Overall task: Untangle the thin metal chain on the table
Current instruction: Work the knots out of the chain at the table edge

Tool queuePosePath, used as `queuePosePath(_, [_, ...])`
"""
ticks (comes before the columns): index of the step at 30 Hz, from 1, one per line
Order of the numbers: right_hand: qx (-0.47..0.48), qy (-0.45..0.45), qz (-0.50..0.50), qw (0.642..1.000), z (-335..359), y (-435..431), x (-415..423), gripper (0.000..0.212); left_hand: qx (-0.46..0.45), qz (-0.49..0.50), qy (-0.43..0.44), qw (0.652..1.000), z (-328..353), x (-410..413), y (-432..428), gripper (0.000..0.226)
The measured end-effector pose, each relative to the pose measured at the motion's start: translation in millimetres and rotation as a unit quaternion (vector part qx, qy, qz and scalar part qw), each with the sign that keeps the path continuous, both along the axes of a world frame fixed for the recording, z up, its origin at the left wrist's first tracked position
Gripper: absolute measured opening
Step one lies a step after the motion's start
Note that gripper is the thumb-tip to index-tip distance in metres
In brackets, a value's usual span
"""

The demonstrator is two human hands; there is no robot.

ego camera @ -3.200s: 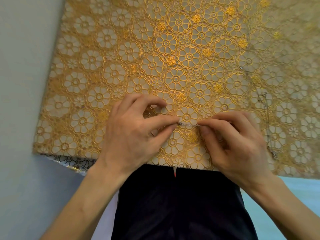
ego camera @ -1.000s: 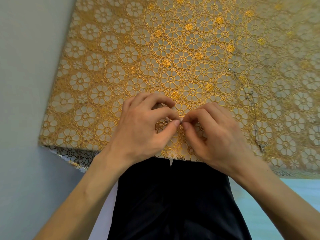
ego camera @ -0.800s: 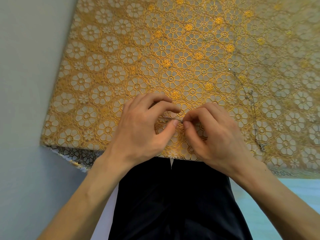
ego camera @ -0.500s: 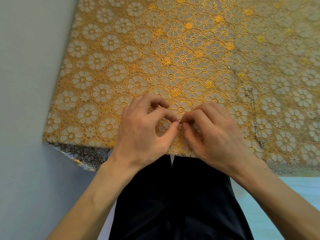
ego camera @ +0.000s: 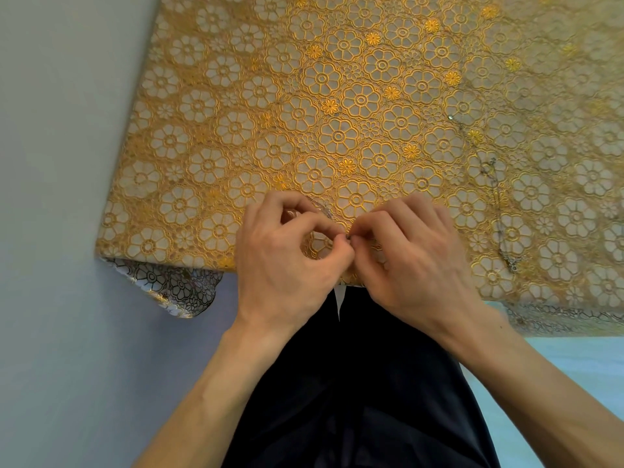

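A thin silver chain runs from behind my left index finger down to the spot where my fingertips meet, just above the table's near edge. My left hand pinches it between thumb and index finger. My right hand pinches the same stretch from the other side, the two pinches almost touching. Most of this chain is hidden inside my fingers. A second length of thin chain lies loose on the cloth to the right, running from a small bright end near the upper middle down to a clasp near the edge.
The table wears a gold floral lace cloth, and its left corner hangs down in a fold. A pale wall borders the left. My dark-clothed lap fills the space below the table edge.
My hands, earlier apart with a short taut stretch of chain between them, have come together until the fingertips nearly touch. The view has shifted slightly down and toward the table edge.
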State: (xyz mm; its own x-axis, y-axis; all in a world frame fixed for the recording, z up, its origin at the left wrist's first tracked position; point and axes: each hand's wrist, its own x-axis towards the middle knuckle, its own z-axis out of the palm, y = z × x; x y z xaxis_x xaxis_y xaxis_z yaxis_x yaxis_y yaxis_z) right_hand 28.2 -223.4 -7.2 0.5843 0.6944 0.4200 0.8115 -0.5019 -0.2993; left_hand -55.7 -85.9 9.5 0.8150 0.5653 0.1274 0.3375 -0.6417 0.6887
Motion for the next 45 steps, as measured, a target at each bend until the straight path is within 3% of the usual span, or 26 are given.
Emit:
queuePosePath(7, [0.018, 0.056, -0.02, 0.998, -6, -7, -10, 0.013, -0.008, 0.013, 0.013, 1.0, -3, -8, -4, 0.01])
queuePosePath(11, [0.043, 0.093, -0.027, 0.994, -2, -11, -13, 0.022, -0.012, 0.002, 0.012, 1.0, -4, -10, -3, 0.012])
queuePosePath(17, [0.051, 0.059, -0.026, 0.997, -4, -8, -15, 0.014, -0.01, -0.002, 0.007, 1.0, -5, -10, -3, 0.011])
queuePosePath(32, [0.0, 0.037, -0.021, 0.999, -6, -4, -14, 0.018, -0.026, 0.01, 0.015, 0.999, -4, -10, -3, 0.011])
queuePosePath(45, [0.035, 0.09, -0.049, 0.994, 0, -14, -19, 0.017, -0.02, -0.002, 0.015, 1.0, -6, -11, -2, 0.015])
